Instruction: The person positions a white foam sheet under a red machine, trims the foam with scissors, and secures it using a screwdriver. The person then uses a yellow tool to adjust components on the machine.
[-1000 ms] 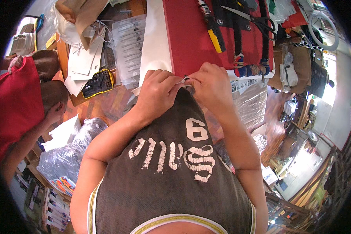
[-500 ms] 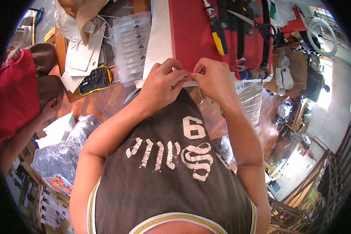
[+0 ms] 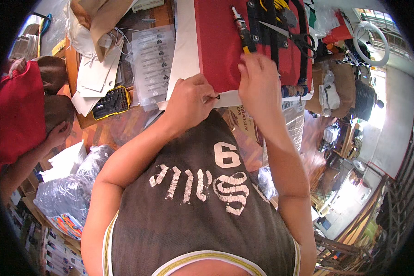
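My left hand is closed in a pinch at the front edge of the table. A tiny dark piece pokes out between its thumb and finger; its kind is too small to tell. My right hand is raised over the red sheet, slightly blurred, thumb and fingers apart. Its fingertips are at the lower end of a slim tool with a black and yellow handle, partly covering it; whether they touch is unclear. Black-handled scissors lie to the right across black straps.
Left of the red sheet are clear plastic sleeves, white card tags and a yellow-edged bit case. Another person in red sits at far left. Plastic-wrapped bundles stand below. A white ring is at upper right.
My hands were together at the table edge. The right has moved away, up toward the yellow-handled tool, while the left stays pinched with the dark piece now visible.
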`<state>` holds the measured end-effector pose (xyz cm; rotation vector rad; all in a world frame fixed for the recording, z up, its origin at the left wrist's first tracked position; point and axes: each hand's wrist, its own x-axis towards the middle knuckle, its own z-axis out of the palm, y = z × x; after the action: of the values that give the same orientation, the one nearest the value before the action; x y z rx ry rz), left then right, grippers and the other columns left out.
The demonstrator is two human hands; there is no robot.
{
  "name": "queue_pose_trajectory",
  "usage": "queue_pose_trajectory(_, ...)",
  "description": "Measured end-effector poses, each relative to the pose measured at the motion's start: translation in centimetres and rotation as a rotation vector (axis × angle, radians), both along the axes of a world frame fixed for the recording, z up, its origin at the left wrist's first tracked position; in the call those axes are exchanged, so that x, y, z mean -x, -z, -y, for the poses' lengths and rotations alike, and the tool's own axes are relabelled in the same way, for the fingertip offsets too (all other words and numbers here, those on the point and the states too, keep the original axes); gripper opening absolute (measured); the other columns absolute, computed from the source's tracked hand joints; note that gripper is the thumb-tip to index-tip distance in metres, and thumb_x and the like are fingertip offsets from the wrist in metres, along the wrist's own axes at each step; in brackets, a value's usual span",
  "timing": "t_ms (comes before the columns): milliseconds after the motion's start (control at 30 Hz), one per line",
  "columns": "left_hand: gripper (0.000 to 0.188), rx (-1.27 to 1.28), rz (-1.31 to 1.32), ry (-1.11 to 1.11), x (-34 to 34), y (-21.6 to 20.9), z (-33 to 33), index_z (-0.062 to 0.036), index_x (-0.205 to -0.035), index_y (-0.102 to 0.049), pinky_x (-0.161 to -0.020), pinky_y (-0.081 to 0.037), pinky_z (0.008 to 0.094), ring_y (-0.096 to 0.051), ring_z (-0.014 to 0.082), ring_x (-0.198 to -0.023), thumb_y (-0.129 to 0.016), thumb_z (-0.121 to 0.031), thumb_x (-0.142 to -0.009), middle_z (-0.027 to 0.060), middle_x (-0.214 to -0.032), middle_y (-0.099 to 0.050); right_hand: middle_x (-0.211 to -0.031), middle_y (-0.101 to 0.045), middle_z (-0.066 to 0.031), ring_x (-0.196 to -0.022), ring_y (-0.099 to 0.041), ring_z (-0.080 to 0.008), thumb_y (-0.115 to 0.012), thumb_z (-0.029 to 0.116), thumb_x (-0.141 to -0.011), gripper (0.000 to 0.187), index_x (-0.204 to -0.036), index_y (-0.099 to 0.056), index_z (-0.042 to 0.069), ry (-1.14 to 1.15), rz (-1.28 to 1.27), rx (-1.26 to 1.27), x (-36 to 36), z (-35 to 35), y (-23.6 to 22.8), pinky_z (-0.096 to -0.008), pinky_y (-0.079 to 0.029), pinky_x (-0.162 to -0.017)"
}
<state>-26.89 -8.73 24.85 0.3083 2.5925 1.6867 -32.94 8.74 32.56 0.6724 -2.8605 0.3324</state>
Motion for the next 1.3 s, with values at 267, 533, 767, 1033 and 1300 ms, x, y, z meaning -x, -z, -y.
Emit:
queue_pose_trajectory(267, 0.013, 0.037, -0.055, -0.059, -0.2, -0.1, -0.2, -0.0049, -0.085, -0.079, -0.073, -0.053, 0.0383, -0.068, 0.0283, -0.074, -0.081, -0.007, -0.073, 0.0108, -0.083, -0.069, -0.116, -0.062, -0.0252, -0.102, -0.065, -0.0438, -0.059, 0.013, -0.091, 0.039, -0.129, -0.055, 0.002, 0.153, -0.016, -0.204, 2.5, 0.9, 0.1, -0.0462, -0.055, -0.088)
queue_pose_trajectory(533, 0.016, 0.085, -0.087, -0.11, -1.2, 0.2, -0.4, -0.011, -0.09, -0.078, -0.083, -0.043, 0.0396, -0.066, 0.0252, -0.086, -0.08, -0.014, -0.074, 0.0053, -0.085, -0.068, -0.113, -0.062, -0.01, -0.096, -0.067, -0.0169, -0.07, 0.013, -0.096, 0.038, -0.13, -0.057, 0.003, 0.326, 0.116, 0.556, -3.6, -3.4, -9.2, -0.0299, -0.055, -0.081)
queue_pose_trajectory(767, 0.016, 0.169, -0.141, -0.081, -0.7, -0.8, -0.6, -0.0104, -0.09, -0.076, -0.085, -0.044, 0.0398, -0.066, 0.0275, -0.088, -0.079, -0.012, -0.074, 0.0063, -0.087, -0.068, -0.109, -0.058, -0.0078, -0.092, -0.061, -0.013, -0.07, 0.009, -0.095, 0.044, -0.132, -0.049, 0.001, 0.307, 0.065, 0.711, -5.8, -4.2, -6.4, -0.0268, -0.052, -0.081)
queue_pose_trajectory(1033, 0.015, 0.23, -0.152, -0.046, -0.3, -0.9, -0.6, -0.01, -0.089, -0.075, -0.086, -0.044, 0.0406, -0.066, 0.028, -0.09, -0.076, -0.012, -0.074, 0.0062, -0.086, -0.068, -0.106, -0.062, -0.0083, -0.09, -0.062, -0.0107, -0.067, 0.008, -0.098, 0.036, -0.129, -0.05, 0.002, 0.259, 0.209, 0.716, -6.1, -2.1, -6.2, -0.0231, -0.051, -0.076)
queue_pose_trajectory(1300, 0.015, 0.238, -0.113, -0.03, -0.4, -1.1, -0.5, -0.01, -0.09, -0.076, -0.086, -0.043, 0.0399, -0.066, 0.027, -0.09, -0.077, -0.013, -0.075, 0.0058, -0.087, -0.069, -0.105, -0.061, -0.0071, -0.09, -0.061, -0.0102, -0.067, 0.008, -0.098, 0.036, -0.129, -0.05, 0.002, 0.229, 0.196, 0.677, -6.0, -2.5, -5.7, -0.0234, -0.051, -0.077)
